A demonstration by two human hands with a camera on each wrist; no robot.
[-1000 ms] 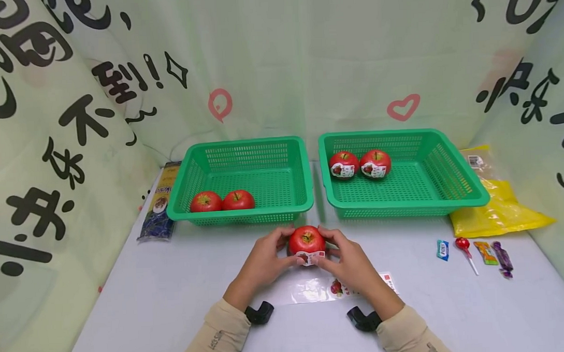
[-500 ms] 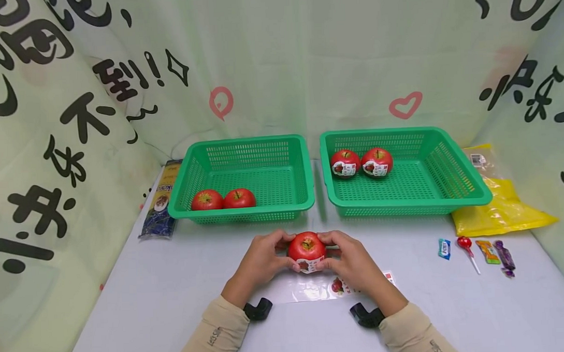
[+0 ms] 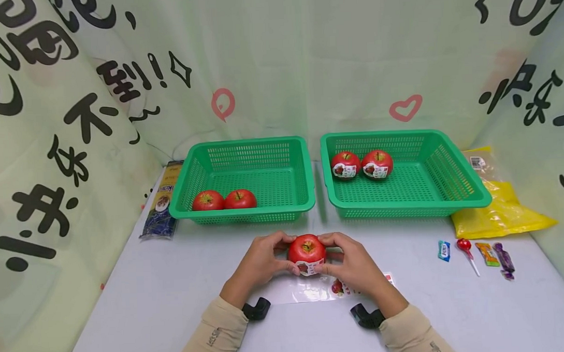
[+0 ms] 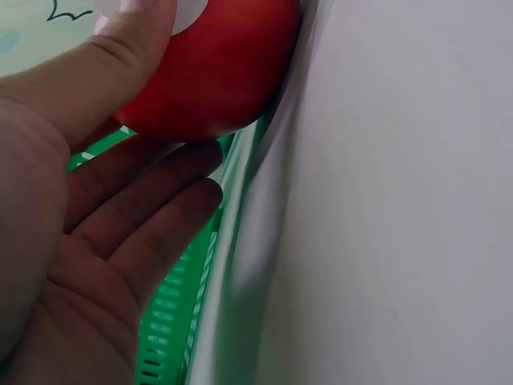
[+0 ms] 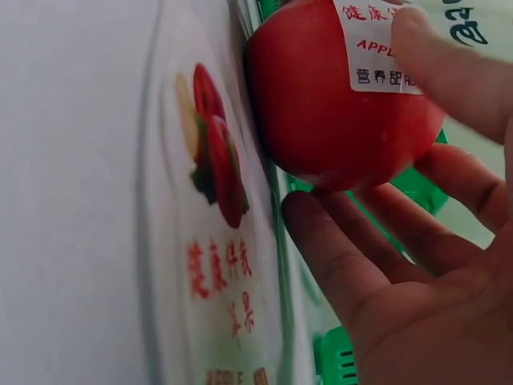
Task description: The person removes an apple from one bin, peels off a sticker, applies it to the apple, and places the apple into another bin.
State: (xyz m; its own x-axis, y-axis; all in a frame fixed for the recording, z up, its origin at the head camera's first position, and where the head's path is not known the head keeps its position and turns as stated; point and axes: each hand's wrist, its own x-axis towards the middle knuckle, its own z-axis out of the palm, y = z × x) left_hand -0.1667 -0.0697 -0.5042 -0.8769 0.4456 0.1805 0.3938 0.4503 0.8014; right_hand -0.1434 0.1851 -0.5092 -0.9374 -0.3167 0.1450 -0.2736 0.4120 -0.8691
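Observation:
A red apple (image 3: 307, 247) stands stem up between my two hands at the middle of the table. On its near side is a white label (image 3: 308, 268) with red print, and both thumbs rest on it. My left hand (image 3: 269, 259) grips the apple's left side, fingers round the back. From the right, my right hand (image 3: 347, 259) grips it the same way. In the right wrist view the right thumb presses on the label (image 5: 373, 48). A clear sticker sheet (image 3: 309, 291) with a printed apple picture lies flat, partly under the right forearm.
Behind stand two green baskets. The left basket (image 3: 283, 209) holds two plain apples (image 3: 224, 200); the right basket (image 3: 404, 205) holds two labelled apples (image 3: 362, 164). A yellow bag (image 3: 502, 215), several sweets (image 3: 487, 254) and a lollipop (image 3: 464, 245) lie right, a dark packet (image 3: 161, 206) left.
Both hands have brought the apple slightly nearer to me, and the thumbs have spread apart along the label. The baskets and sweets stay where they were.

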